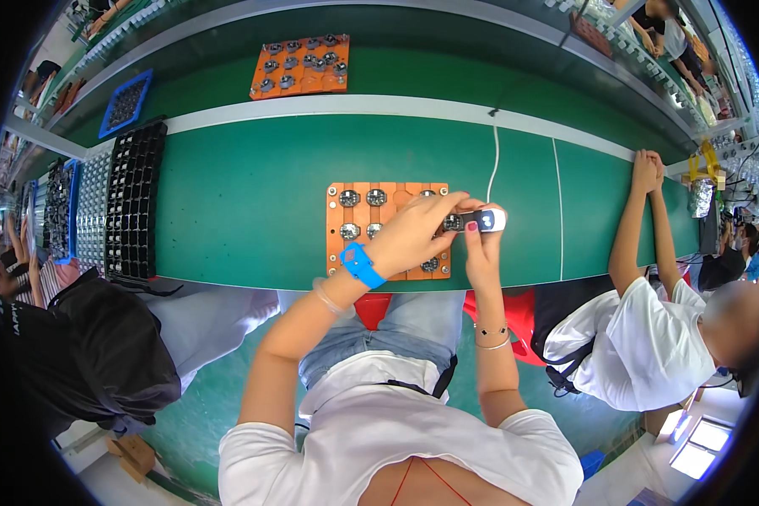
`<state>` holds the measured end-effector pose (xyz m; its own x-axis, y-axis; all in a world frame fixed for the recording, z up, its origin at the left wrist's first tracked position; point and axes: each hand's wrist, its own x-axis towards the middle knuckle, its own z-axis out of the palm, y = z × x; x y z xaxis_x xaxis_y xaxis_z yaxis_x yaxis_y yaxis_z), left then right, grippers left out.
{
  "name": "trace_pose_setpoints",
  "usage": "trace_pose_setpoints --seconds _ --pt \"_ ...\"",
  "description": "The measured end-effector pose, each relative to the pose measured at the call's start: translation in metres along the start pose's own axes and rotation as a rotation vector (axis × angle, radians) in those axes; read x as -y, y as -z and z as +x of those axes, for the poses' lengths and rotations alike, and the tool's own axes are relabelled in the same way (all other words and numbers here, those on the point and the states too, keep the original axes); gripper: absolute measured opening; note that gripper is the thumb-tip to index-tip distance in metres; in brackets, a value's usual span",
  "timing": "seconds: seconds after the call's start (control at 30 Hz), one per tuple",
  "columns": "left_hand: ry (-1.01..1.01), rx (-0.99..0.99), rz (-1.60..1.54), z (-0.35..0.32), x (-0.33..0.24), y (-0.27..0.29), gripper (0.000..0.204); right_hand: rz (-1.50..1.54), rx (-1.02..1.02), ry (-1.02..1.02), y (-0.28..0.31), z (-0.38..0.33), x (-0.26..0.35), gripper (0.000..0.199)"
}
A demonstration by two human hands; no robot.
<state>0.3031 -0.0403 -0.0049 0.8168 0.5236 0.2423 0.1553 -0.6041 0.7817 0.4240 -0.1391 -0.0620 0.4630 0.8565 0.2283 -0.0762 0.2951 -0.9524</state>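
We sat at a long green bench (253,211), and it was the biggest thing in front of us. On its left end lay dark trays (131,202) with many little pockets. Farther back, on a second green strip, sat another orange board (300,66) with round metal parts.

Right in front of us lay the orange tray (343,240). It looked flat and stiff, so we judged it would slide or lift in 1 piece if held by its edges. In its holes sat small round metal parts (350,198), some holes full and some bare.

Our left hand (413,232) reached over the tray, fingers bent down toward the parts on its right side. We could not tell if it pinched 1 of them, because the fingers hid what was under them.

Our right hand (483,244) was closed around a small tool (483,221) with a dark body and a white end, just beside the tray's right edge. A thin white wire (495,160) ran from near it across the bench.

The tool looked light and hard, and a grip around its middle seemed best. The little parts looked smooth and easy to drop, so we judged fingertips at their rims would hold them best.

A person in white (641,337) leaned on the bench at our right.
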Motion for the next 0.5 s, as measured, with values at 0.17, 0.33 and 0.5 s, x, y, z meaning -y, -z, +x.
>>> trace_pose_setpoints --seconds 0.17,0.33,0.5 --pt "-0.014 -0.015 0.013 0.002 0.002 0.003 0.053 0.098 0.001 -0.034 -0.008 0.004 0.007 0.027" --pt "-0.002 -0.007 0.203 0.005 0.009 0.011 0.051 0.028 -0.067 -0.004 -0.005 0.008 0.001 0.03" --pt "0.061 -0.055 0.578 0.012 0.037 0.018 0.051 -0.02 -0.224 -0.016 0.018 0.019 -0.002 0.037"
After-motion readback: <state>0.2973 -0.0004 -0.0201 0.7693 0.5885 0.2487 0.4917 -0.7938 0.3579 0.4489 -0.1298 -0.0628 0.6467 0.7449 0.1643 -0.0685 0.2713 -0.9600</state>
